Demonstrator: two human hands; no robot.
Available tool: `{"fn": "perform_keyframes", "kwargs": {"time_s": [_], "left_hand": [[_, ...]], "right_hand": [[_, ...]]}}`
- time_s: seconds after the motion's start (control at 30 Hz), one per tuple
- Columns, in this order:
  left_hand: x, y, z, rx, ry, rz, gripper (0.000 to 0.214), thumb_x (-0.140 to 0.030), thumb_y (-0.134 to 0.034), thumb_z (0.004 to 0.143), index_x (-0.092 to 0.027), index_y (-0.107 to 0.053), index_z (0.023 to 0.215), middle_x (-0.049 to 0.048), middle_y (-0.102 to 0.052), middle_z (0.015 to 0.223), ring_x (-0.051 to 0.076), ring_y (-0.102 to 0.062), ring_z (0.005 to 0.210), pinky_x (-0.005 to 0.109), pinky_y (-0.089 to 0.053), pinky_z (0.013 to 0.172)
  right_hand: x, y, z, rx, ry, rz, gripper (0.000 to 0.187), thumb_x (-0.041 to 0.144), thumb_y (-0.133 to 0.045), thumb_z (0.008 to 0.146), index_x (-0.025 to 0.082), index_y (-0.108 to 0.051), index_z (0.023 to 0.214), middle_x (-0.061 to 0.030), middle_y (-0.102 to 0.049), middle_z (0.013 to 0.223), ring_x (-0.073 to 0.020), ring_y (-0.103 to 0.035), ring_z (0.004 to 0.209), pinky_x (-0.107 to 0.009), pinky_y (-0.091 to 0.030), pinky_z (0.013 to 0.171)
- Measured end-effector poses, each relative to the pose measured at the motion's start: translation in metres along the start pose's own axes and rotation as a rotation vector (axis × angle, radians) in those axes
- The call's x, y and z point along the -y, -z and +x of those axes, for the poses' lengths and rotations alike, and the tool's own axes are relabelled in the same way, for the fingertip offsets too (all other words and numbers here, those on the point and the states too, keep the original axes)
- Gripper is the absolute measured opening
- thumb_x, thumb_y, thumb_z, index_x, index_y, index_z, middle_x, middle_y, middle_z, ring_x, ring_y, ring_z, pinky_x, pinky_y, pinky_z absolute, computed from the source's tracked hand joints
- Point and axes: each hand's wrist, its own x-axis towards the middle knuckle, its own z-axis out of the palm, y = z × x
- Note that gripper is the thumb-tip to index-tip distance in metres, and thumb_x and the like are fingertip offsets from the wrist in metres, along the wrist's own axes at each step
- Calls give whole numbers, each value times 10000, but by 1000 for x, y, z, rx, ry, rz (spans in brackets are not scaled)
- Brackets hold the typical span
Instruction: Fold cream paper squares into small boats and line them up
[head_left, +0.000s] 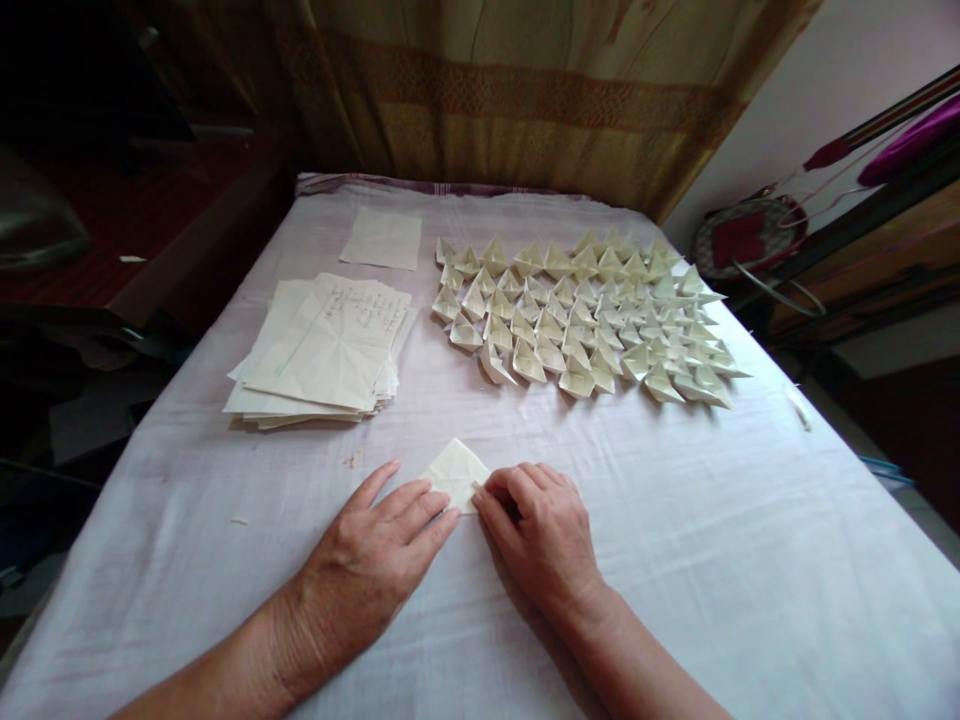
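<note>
A small folded piece of cream paper (455,471) lies on the white cloth near me. My left hand (375,550) rests flat on the cloth, fingers stretched out, fingertips pressing the paper's lower left edge. My right hand (536,530) has its fingers curled and pressed together on the paper's right edge, pinching or creasing it. Part of the paper is hidden under my fingers.
A stack of creased paper sheets (322,350) lies at the left. A single sheet (382,238) lies behind it. Several folded paper boats (585,315) stand in rows at the back right. The cloth-covered table (750,540) has a curtain behind and furniture on both sides.
</note>
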Motion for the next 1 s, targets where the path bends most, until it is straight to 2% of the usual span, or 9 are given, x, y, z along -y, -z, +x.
{"fn": "perform_keyframes", "kwargs": {"time_s": [0.17, 0.4, 0.7, 0.83, 0.9, 1.0], "left_hand": [[1, -2, 0, -20, -39, 12, 312, -194, -393, 1032, -197, -695, 1112, -10, -719, 1211, 195, -620, 1081, 454, -251, 1155], [1, -1, 1, -13, -17, 8, 298, -195, -422, 1014, -218, -686, 1151, -4, -747, 1144, 205, -630, 1062, 480, -248, 1153], [4, 2, 2, 3, -23, -15, 255, -203, -529, 940, -241, -688, 1136, 0, -748, 1140, 199, -633, 1046, 482, -240, 1153], [5, 3, 2, 31, -24, -14, 273, -203, -578, 908, -243, -679, 1159, 11, -744, 1147, 206, -632, 1044, 488, -258, 1139], [5, 4, 1, 34, -28, -22, 285, -210, -586, 906, -238, -671, 1177, 19, -742, 1152, 211, -630, 1043, 485, -266, 1134], [5, 4, 2, 38, -29, -28, 312, -215, -597, 898, -232, -661, 1203, 30, -732, 1175, 218, -624, 1051, 483, -300, 1117]], "right_hand": [[-1, -2, -1, 1, 11, -6, 147, 265, -611, 905, 216, -589, 768, -4, -617, 753, -183, -545, 732, -306, -318, 711], [1, 1, -2, 34, 19, -54, 153, 322, -670, 876, 212, -615, 784, -19, -621, 798, -201, -554, 774, -324, -317, 727], [-12, 8, -6, 25, -24, 68, 75, 193, -683, 855, 210, -646, 793, -6, -654, 815, -192, -589, 815, -327, -334, 752], [-21, 7, -5, 36, 11, 165, 92, 142, -639, 871, 217, -662, 822, -2, -661, 828, -173, -603, 816, -314, -380, 759], [-23, 8, -7, 13, 48, 169, 103, 144, -610, 887, 213, -662, 832, -12, -662, 831, -177, -603, 808, -315, -403, 754], [-15, 11, -15, -97, 127, 146, 145, 132, -532, 910, 195, -660, 883, -50, -659, 865, -193, -591, 819, -322, -443, 753]]}}
